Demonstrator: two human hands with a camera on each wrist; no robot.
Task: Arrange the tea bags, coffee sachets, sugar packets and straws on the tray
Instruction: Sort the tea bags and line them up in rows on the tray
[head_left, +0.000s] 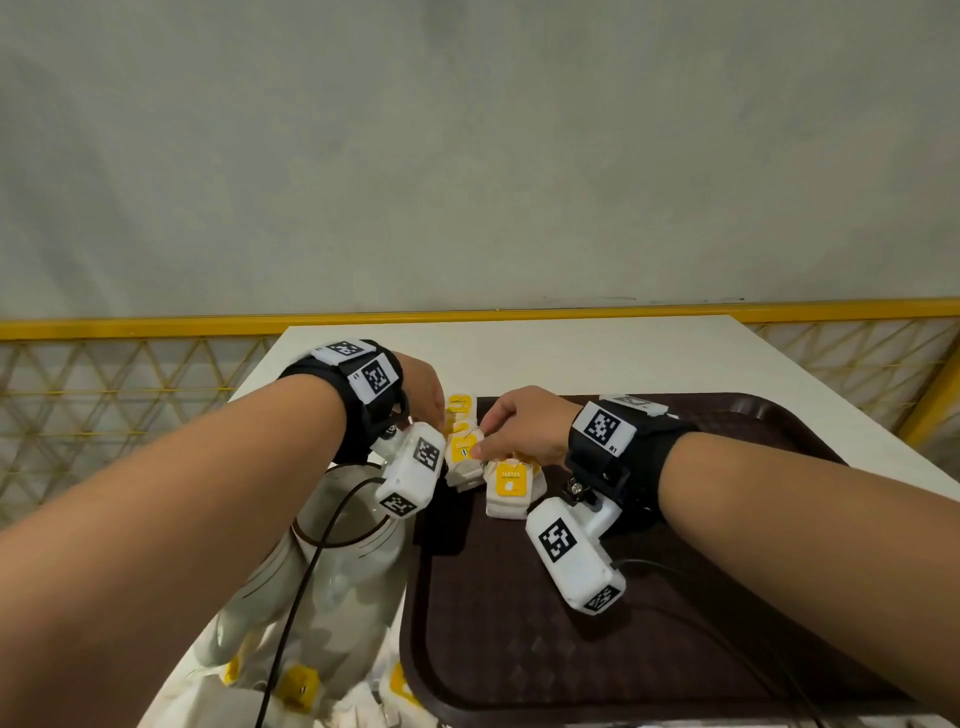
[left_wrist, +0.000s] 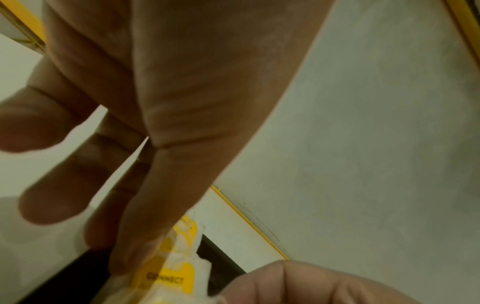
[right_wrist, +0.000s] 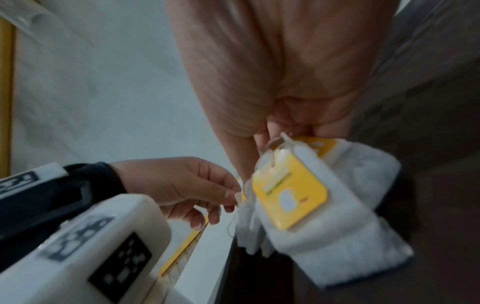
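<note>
Several white tea bags with yellow tags (head_left: 508, 480) stand in a loose row at the far left corner of the brown tray (head_left: 519, 634). My left hand (head_left: 441, 418) reaches in from the left and pinches the white edge of a tea bag (right_wrist: 288, 193); this pinch by the left hand (right_wrist: 235, 198) shows in the right wrist view. My right hand (head_left: 480, 447) grips the top of a neighbouring tea bag (head_left: 462, 449), thumb on its tag. In the left wrist view my left hand (left_wrist: 130, 257) touches a tea bag (left_wrist: 168, 275) labelled CONNECT.
A clear glass container (head_left: 337, 545) stands on the white table (head_left: 571, 358) left of the tray. More yellow-tagged tea bags (head_left: 301, 686) lie in clear wrapping at the bottom left. A yellow railing (head_left: 156, 328) runs behind the table. Most of the tray surface is bare.
</note>
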